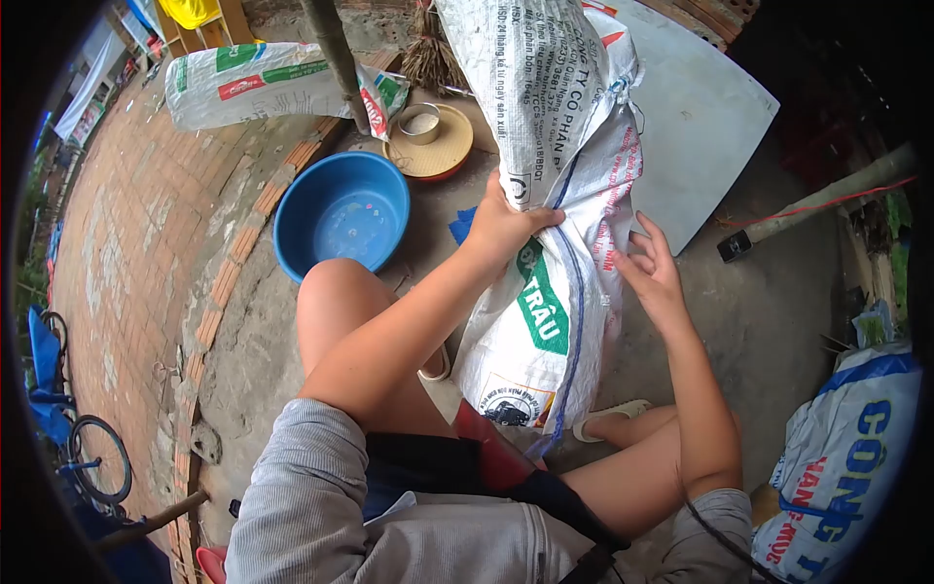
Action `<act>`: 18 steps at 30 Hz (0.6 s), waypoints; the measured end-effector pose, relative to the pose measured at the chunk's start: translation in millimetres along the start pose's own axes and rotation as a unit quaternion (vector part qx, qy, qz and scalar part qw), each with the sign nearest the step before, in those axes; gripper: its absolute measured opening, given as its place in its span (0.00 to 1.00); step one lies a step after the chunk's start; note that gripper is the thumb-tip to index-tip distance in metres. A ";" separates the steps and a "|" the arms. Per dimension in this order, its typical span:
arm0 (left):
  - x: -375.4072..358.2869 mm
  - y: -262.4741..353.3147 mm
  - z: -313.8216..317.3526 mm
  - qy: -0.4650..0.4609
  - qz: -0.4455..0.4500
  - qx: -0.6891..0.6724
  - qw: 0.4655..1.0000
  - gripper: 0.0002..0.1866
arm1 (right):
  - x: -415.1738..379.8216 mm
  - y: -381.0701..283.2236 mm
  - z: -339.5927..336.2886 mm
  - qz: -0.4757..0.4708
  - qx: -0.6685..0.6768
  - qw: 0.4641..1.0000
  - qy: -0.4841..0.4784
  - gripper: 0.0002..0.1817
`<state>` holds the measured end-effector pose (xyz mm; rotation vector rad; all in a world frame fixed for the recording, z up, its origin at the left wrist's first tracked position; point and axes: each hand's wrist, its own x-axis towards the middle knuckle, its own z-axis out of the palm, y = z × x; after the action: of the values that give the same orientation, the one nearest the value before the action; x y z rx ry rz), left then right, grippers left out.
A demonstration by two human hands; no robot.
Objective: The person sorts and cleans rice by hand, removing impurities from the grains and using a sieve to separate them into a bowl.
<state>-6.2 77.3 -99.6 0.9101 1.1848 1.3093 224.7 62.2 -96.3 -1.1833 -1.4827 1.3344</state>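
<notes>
A large white woven sack (545,146), printed with black, red and green lettering, stands between my knees. A blue seam runs down its length. My left hand (511,226) is closed on the sack's left side at mid-height, its thumb over the front and its other fingers partly hidden. On the other side, my right hand (657,274) is open, with fingers apart and the thumb right at the sack's edge. The sack narrows where the left hand grips it, and its lower part bulges out below.
To the left sit a blue basin (341,214) and a round yellow tray (457,146) bearing a metal bowl (420,125). Another white sack (253,88) lies behind a wooden pole (336,58). A pale board (700,117) is at back right; a printed bag (837,457) stands lower right.
</notes>
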 end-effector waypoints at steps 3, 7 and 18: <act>6.7 13.7 -36.3 0.048 0.018 0.017 0.999 0.35 | 10.2 -13.8 11.0 0.026 -0.038 0.999 -0.004 0.36; 22.3 58.0 -115.9 0.128 0.064 0.003 0.990 0.29 | 23.3 -14.8 27.6 0.084 -0.028 0.996 0.002 0.30; 23.7 111.7 -272.3 0.359 0.412 0.041 0.837 0.38 | 43.3 41.1 46.3 0.228 -0.060 0.972 -0.020 0.27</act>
<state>-297.2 75.2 -50.1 1.0791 1.4708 2.4730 174.8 93.1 -143.9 -1.6547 -1.3833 1.5914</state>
